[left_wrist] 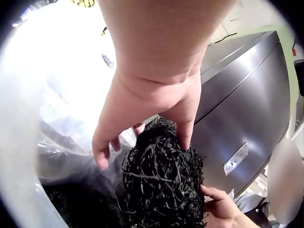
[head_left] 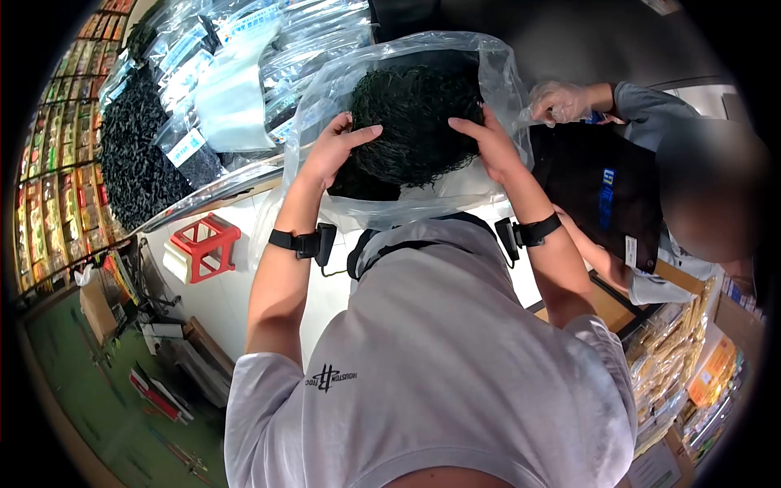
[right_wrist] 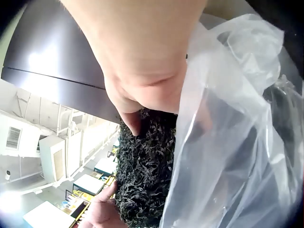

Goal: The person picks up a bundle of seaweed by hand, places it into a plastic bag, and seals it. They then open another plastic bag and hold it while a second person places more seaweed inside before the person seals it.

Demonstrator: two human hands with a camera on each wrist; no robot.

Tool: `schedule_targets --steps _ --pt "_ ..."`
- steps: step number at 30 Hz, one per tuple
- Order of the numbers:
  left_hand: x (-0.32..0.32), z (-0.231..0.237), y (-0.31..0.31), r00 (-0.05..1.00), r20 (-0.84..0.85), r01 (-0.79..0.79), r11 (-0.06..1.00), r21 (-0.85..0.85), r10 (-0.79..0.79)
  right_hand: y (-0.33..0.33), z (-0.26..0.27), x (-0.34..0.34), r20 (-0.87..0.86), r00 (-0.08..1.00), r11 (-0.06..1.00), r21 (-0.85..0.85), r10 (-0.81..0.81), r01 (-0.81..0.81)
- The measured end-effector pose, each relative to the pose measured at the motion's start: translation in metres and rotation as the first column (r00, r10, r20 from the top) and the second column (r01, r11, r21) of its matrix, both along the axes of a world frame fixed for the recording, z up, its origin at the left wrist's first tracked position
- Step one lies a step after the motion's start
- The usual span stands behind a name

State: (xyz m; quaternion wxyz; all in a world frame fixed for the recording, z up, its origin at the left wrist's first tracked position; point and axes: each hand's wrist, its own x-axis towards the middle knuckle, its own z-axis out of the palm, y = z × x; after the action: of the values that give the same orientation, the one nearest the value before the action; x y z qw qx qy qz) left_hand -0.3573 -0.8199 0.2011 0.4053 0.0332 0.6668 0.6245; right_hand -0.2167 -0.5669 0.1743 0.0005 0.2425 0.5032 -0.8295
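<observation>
Our left hand point(head_left: 329, 150) and right hand point(head_left: 492, 146) grip a dark, stringy clump point(head_left: 415, 122) from opposite sides, thumbs on its near face and the other fingers behind; how tightly they press, we cannot tell. The clump is in the wide mouth of a clear bag point(head_left: 504, 73), whose plastic stands up around it and partly veils our right fingers.

As far as we can judge, the lifting is done and letting go is not; whether the clump is going in or coming out, we cannot say. More dark stuff point(left_wrist: 78, 204) lies lower in the bag.

What bears the bag is hidden. To the left, a table carries shiny packets point(head_left: 236, 89) beside a loose black heap point(head_left: 138, 154). A red stool point(head_left: 210, 244) stands on the pale tiled floor point(head_left: 264, 220), and stocked shelves point(head_left: 57, 187) line the far left. On our right is another person, whose gloved hand point(head_left: 561, 103) is just beside the bag.
</observation>
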Motion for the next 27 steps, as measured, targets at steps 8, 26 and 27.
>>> schedule_targets --steps 8,26,27 --pt "-0.006 0.020 0.003 0.982 -0.018 0.189 0.981 0.042 -0.189 -0.011 0.009 0.000 -0.025 0.985 0.949 0.265 -0.170 0.171" --pt "0.015 -0.019 0.039 0.961 -0.188 -0.161 0.964 0.213 0.202 -0.026 0.000 -0.027 0.012 0.878 0.777 0.472 -0.479 0.417" --pt "0.015 -0.019 0.038 0.952 -0.224 -0.141 0.949 0.283 0.209 -0.025 -0.002 -0.029 0.055 0.871 0.800 0.428 -0.488 0.421"
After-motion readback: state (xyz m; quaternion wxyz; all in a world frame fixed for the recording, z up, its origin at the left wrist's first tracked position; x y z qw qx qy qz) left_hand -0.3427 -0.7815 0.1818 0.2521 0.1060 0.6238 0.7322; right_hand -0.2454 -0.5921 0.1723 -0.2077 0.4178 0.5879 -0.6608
